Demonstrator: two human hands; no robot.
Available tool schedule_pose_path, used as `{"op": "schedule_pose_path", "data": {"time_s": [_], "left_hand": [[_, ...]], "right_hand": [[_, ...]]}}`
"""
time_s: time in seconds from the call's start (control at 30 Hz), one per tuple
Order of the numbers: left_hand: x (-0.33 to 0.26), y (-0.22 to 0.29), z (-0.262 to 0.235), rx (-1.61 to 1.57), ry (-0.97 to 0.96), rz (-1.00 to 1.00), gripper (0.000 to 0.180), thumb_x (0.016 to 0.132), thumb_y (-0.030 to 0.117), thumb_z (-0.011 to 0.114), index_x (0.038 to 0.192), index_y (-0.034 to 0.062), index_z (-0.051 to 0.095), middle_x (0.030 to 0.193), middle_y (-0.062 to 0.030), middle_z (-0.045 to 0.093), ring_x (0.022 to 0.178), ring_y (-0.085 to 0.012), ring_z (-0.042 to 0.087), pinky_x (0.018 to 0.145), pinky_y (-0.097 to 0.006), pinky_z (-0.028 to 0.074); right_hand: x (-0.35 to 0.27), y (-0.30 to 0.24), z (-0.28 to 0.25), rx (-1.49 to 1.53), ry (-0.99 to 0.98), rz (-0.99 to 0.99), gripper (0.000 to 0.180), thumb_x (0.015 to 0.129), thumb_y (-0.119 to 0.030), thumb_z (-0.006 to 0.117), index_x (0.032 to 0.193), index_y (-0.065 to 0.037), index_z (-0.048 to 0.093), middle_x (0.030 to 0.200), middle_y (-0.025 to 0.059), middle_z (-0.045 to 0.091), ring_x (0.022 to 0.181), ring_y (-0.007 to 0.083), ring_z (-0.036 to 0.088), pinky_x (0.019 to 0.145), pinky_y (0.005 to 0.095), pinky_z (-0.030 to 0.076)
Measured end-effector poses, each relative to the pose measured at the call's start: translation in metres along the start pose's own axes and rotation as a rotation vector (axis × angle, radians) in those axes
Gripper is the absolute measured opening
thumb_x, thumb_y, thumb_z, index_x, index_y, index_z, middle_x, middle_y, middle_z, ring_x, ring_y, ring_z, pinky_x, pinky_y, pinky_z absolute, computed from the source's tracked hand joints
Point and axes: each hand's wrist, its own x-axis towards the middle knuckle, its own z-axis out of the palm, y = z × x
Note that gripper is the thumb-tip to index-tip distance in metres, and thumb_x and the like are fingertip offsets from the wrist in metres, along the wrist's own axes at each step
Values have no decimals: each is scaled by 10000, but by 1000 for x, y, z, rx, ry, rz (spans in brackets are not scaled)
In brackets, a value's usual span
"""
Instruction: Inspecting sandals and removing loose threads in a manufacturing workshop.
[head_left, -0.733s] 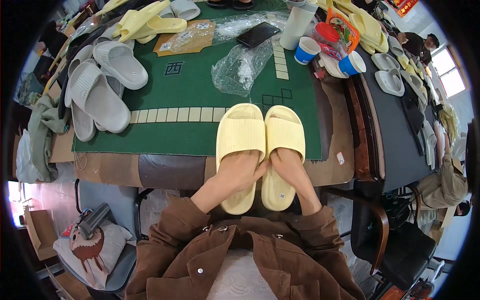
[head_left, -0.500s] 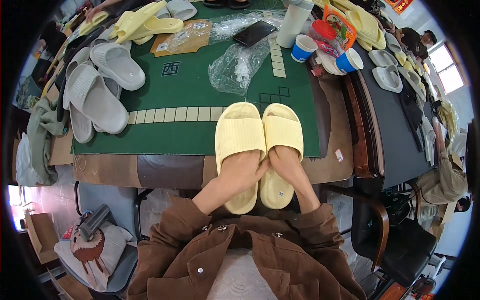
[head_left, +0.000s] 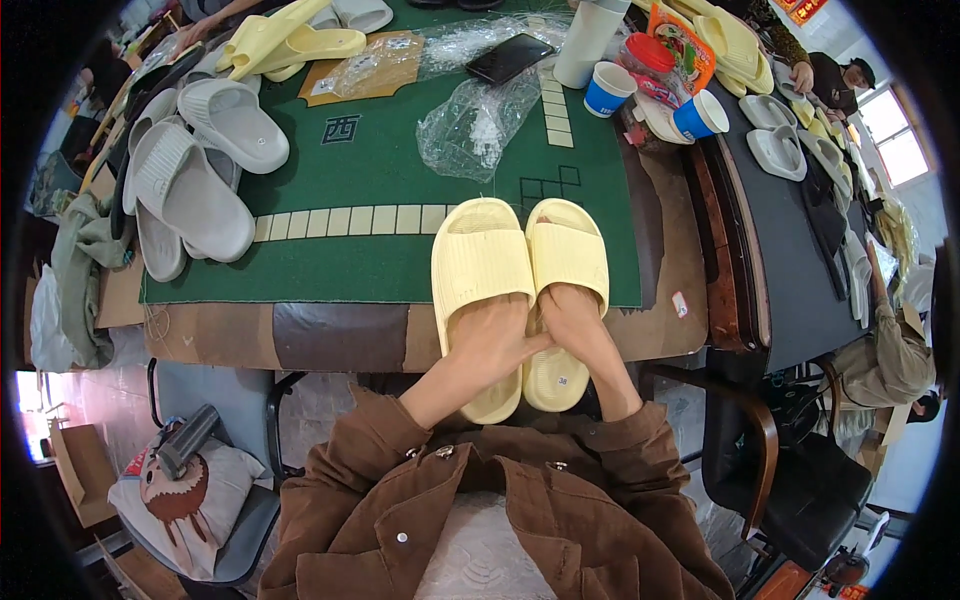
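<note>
Specimen: a pair of pale-yellow slides, the left slipper (head_left: 484,268) and the right slipper (head_left: 567,262), side by side, toes pointing away from me.
Straps: one broad band on each, finely ribbed lengthwise; the ribs read more clearly on the left.
Toes: rounded, thick-rimmed, open ahead of the strap, insole showing.
Heels: rounded, the left one reaching nearer my body; the right insole is finely textured and bears a small white sticker (head_left: 562,380).
Position: in front of me at the near edge of the table (head_left: 340,335), toes above the green mat (head_left: 300,275), heels jutting past the edge. Whether the soles touch the table, I cannot tell.
Left hand (head_left: 495,335): in the left slipper, fingers under the strap, thumb extended toward the right slipper.
Right hand (head_left: 577,325): in the right slipper, fingers under the strap.
Grip: hands close beside each other; fingertips hidden, so I cannot tell how tightly they close.
</note>
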Motion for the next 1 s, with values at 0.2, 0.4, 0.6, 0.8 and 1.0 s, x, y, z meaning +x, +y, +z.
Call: {"op": "schedule_pose_path", "data": {"time_s": [0.2,0.4,0.6,0.8,1.0], "left_hand": [[-1,1,-7,-11,18,28,646,709,476,744,987,-74,548,874,-228,618,775,-360,638,674,-420,517],[-5,-1,-10,14,62,58,635,751,489,705,990,-75,539,861,-227,614,779,-368,632,693,-432,512],[-3,-15,-16,-158,-36,94,561,869,429,592,1010,-105,490,925,-282,582,846,-417,597,745,-464,478],[-4,0,-36,-138,-193,36,729,778,547,640,1037,-118,490,958,-291,578,930,-417,584,816,-469,461],[-5,2,-8,-1,30,95,719,722,487,707,1026,-132,503,975,-295,574,916,-422,592,804,-457,473]], "right_hand": [[0,-7,-5,-33,-67,76,250,858,-85,447,927,111,587,901,290,605,859,432,576,780,462,441],[0,-10,-9,11,-56,61,227,843,-60,452,912,117,577,876,294,604,830,435,583,749,462,450],[-3,-4,-4,-37,-10,21,202,831,-37,458,898,117,569,873,300,599,831,436,586,720,472,456],[-1,-5,-4,-42,-16,19,200,838,-29,447,931,103,566,872,298,597,828,457,573,726,473,463],[0,-8,-4,-70,-47,29,202,841,-37,448,927,106,563,871,298,595,829,456,570,733,481,454]]}}
